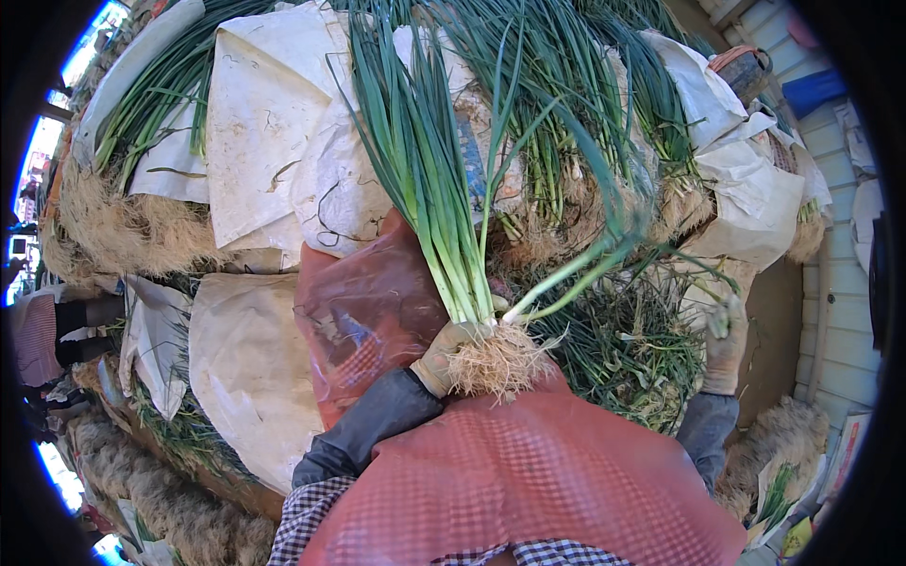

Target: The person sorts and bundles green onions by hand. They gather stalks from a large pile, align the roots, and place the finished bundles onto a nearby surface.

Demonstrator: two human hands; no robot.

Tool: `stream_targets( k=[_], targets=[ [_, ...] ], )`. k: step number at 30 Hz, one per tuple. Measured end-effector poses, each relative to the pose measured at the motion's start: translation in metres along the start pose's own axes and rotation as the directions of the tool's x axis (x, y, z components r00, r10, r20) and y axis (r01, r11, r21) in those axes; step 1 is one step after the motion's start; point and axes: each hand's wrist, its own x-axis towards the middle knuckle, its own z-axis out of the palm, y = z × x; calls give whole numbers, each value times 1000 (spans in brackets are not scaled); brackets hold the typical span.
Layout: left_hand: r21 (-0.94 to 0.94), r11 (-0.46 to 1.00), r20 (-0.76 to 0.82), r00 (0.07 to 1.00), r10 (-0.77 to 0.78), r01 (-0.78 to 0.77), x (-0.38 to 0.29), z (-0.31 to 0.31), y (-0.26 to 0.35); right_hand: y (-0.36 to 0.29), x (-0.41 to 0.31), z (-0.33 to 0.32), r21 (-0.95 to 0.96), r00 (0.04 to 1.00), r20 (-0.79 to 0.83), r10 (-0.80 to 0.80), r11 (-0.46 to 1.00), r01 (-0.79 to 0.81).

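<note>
My left hand [446,354], in a dirty pale glove, is closed around the white lower stems of a bunch of green onions [453,262], just above their tangled roots [499,368]. The long green leaves point away from me over a red plastic sheet [368,297]. Two or so stalks lean out of the bunch to the right. Out to the right is my raised right hand [723,332], gloved too and blurred, with a thin green leaf strand at its fingertips. Whether its fingers grip the strand cannot be made out.
Heaps of green onions [559,141] lie on white woven sacks [276,127] across the far side. Loose trimmed leaves [623,347] are piled between my hands. A row of root bundles [156,488] runs at lower left. Another person [42,332] is at the left edge.
</note>
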Motion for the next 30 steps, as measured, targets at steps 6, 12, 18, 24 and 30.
stream_targets(
  k=[6,12,18,24,30],
  targets=[
    [-170,982,90,993,-72,87,0,0,2,-77,41,-167,399,987,-101,-128,903,159],
    [-78,980,133,976,-174,185,-21,-10,17,123,59,-62,-450,955,-233,184,850,-274],
    [15,996,172,981,-86,85,-44,-21,18,200,-36,127,-731,791,210,575,630,-264],
    [94,995,152,988,13,-27,-81,-23,23,177,-46,148,-823,712,295,638,548,-150],
    [165,982,198,978,58,-92,-89,-14,26,112,-48,158,-754,615,499,611,656,-40]
  ],
)
